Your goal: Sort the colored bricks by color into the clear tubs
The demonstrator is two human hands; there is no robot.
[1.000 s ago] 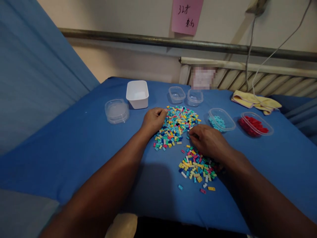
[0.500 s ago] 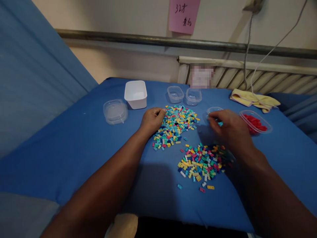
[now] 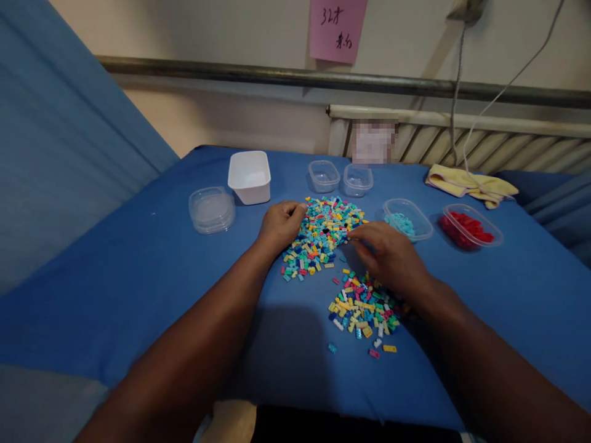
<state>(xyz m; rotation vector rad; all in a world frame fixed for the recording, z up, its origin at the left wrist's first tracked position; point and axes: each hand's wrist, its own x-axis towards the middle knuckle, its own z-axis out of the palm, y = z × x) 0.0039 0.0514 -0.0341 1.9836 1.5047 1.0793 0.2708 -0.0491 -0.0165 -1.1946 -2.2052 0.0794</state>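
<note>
— So where are the hands sitting?
— Left hand is resting loosely curled at the nine o'clock edge of the far brick pile, gripping nothing I can see. Right hand is lying at that pile's four o'clock, fingers bent down onto the bricks; whether it's pinching one, I can't tell.
— And the near brick pile?
— It's lying at six o'clock from the right hand.

Left hand curled, right hand spread
</note>
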